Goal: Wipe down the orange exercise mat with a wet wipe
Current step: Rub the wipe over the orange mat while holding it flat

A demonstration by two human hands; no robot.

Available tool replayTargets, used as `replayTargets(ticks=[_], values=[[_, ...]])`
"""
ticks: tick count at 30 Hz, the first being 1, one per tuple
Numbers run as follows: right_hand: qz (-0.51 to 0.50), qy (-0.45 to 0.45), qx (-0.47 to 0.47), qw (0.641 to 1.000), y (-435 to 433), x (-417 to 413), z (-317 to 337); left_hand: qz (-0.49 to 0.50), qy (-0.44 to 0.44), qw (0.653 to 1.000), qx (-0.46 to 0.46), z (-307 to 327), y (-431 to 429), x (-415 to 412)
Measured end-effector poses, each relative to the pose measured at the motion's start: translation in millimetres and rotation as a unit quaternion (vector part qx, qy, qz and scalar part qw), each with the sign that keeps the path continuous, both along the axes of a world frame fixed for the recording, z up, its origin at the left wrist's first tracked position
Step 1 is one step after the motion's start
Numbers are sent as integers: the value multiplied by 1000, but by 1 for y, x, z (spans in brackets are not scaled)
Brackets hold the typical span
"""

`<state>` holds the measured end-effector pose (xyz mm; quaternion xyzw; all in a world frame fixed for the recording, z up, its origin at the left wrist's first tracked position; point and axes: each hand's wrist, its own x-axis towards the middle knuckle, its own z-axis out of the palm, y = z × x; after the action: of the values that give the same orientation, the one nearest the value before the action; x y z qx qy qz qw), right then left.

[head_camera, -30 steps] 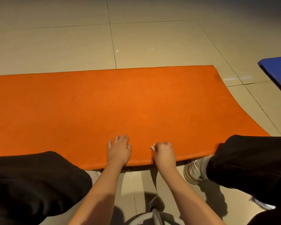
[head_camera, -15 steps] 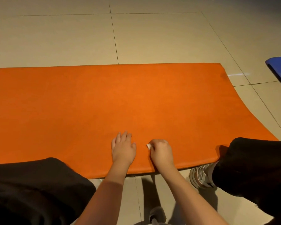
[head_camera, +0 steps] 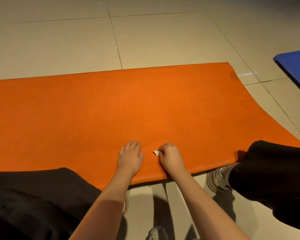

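The orange exercise mat [head_camera: 121,108] lies flat on the tiled floor and runs off the left edge of the view. My left hand [head_camera: 130,157] rests palm down on the mat near its front edge, fingers spread, holding nothing. Just to its right, my right hand [head_camera: 171,157] is curled on a small white wet wipe [head_camera: 156,152] pressed against the mat. Only a crumpled corner of the wipe shows past my fingers.
My knees in black trousers [head_camera: 274,172] frame the view on both sides, with a sneaker [head_camera: 216,179] at the mat's front right corner. A blue mat [head_camera: 296,66] lies at the right edge. Beige floor tiles [head_camera: 145,37] stretch beyond the orange mat.
Both hands have slid a little farther onto the mat, away from its front edge. The right hand keeps its hold on the wipe. The view has tilted slightly.
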<state>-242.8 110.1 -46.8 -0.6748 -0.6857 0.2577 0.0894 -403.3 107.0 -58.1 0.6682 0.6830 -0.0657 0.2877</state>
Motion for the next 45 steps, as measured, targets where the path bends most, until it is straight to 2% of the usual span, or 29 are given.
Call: replayTargets(ticks=[5, 7, 12, 18, 20, 24, 26, 28, 31, 32, 35, 37, 42, 44, 45], values=[[-95, -100, -4, 990, 0, 18, 12, 4, -1, 1000, -2, 6, -14, -14], [-86, -125, -7, 988, -9, 2, 14, -3, -5, 1000, -5, 7, -16, -16], [5, -79, -8, 997, -12, -18, 10, -13, -12, 1000, -13, 7, -16, -21], [-99, -123, 17, 987, 10, 7, -4, 19, -22, 999, -15, 5, -8, -15], [-74, -102, 14, 992, 10, -12, -9, 31, -10, 999, 10, 2, -5, -12], [43, -29, 10, 999, 18, -17, -17, 53, -2, 998, 25, -3, 6, -11], [16, -38, 14, 999, 28, 2, -17, 57, -3, 998, 8, -6, 6, -12], [-67, -81, 31, 994, 34, 20, -18, 57, 0, 998, -1, -8, 2, -13], [-127, -102, 37, 986, 35, 9, -21, 63, 3, 998, 0, -9, 1, -13], [-108, -78, 30, 991, 35, -2, -22, 67, 3, 998, 4, -9, 1, -12], [31, -14, 16, 999, 34, -20, -30, 76, 4, 997, 19, -11, -1, -10], [53, 2, 6, 999, 43, -7, -32, 77, 2, 996, 32, -13, -3, -9], [-112, -62, 51, 991, 57, 18, -40, 98, 12, 993, 61, -17, 2, -7], [-137, -37, 61, 988, 55, 0, -39, 118, 9, 990, 74, -21, 13, -7], [-118, -13, 62, 991, 53, -8, -41, 128, 6, 989, 72, -23, 19, -7]])
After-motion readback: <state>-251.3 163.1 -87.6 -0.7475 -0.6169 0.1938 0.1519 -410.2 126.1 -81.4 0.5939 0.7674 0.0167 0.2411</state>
